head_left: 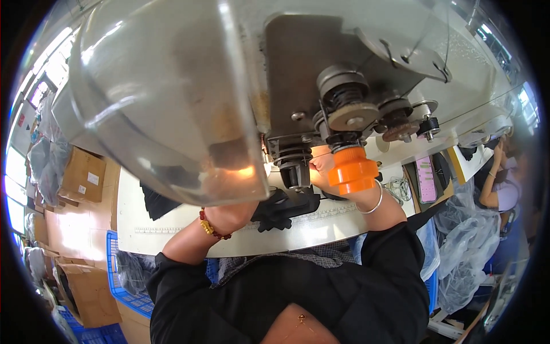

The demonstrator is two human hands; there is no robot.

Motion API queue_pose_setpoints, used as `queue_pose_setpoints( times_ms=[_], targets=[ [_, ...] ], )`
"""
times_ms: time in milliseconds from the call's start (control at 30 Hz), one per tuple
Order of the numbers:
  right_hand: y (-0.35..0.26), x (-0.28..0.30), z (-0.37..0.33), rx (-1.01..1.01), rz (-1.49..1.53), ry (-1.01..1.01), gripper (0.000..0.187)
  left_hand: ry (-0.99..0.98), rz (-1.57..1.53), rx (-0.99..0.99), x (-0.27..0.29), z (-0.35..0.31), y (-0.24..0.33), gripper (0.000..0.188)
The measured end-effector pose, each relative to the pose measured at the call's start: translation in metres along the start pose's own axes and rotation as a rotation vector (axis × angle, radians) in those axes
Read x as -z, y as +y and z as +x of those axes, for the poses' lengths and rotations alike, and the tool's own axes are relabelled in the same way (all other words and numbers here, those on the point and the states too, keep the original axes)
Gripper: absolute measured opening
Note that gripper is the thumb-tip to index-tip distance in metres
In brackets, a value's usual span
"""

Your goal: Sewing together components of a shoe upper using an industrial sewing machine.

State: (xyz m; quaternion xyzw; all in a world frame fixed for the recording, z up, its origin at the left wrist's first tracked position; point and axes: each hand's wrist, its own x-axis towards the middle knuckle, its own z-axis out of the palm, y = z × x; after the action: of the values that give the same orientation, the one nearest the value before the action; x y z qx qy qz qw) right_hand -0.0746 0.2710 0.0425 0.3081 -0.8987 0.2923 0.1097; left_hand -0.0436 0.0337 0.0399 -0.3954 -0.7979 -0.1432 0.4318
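A sewing machine [303, 69] with thread tension discs and an orange knob [352, 169] fills the upper view. My left hand [229, 215], with a beaded bracelet at its wrist, reaches in behind the clear plastic shield [172, 114]; its fingers are hidden. My right hand [323, 166] is partly covered by the orange knob. Its visible fingers are curled near the needle area, and what they hold cannot be made out. Between my wrists lies a bunched black fabric piece [286, 211]. More black fabric [157, 200] lies left of my left hand.
A ruler scale runs along the white table [189, 238]. Blue baskets [117, 281] and cardboard boxes [83, 175] stand at left. On the right are a pink phone-like object [425, 179], clear plastic bags [467, 246] and another person [507, 186] nearby.
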Motion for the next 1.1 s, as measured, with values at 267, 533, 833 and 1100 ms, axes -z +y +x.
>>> queue_pose_setpoints(
  times_ms=[267,533,833,1100],
  targets=[
    [-0.043,0.019,0.002,0.176,-0.113,0.128,0.015,-0.181,0.003,0.159,0.009,-0.003,-0.003,0.027],
    [-0.044,-0.014,-0.011,0.242,-0.068,0.183,0.005,-0.17,-0.004,0.04,0.017,0.011,-0.012,0.036],
    [-0.047,-0.004,-0.015,0.179,-0.07,0.142,0.002,-0.173,-0.17,0.287,0.023,0.0,-0.009,0.019],
    [-0.047,0.003,-0.02,0.191,-0.141,0.089,0.002,-0.213,-0.026,0.087,0.027,0.009,0.004,0.016]
  ],
)
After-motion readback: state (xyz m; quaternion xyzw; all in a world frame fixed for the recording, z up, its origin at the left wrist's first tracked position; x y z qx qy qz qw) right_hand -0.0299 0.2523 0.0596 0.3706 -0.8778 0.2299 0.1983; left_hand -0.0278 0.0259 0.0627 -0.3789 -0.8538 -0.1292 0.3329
